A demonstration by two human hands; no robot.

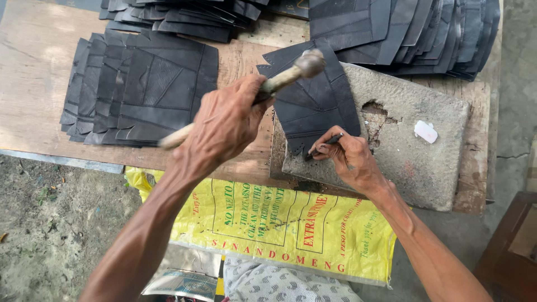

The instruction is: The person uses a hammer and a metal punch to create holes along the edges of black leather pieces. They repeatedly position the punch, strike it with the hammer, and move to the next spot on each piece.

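Note:
My left hand grips a hammer by its pale wooden handle, with the round head raised above a black stitched leather piece. The piece lies on a grey stone slab. My right hand pinches a thin dark punch tool and sets its tip on the lower edge of the leather piece. The hammer head hovers up and to the left of the punch.
A fanned stack of black cut pieces lies left on the wooden board. More stacks sit at the back. A small white lump rests on the slab. A yellow printed sack hangs below; dirt ground lies left.

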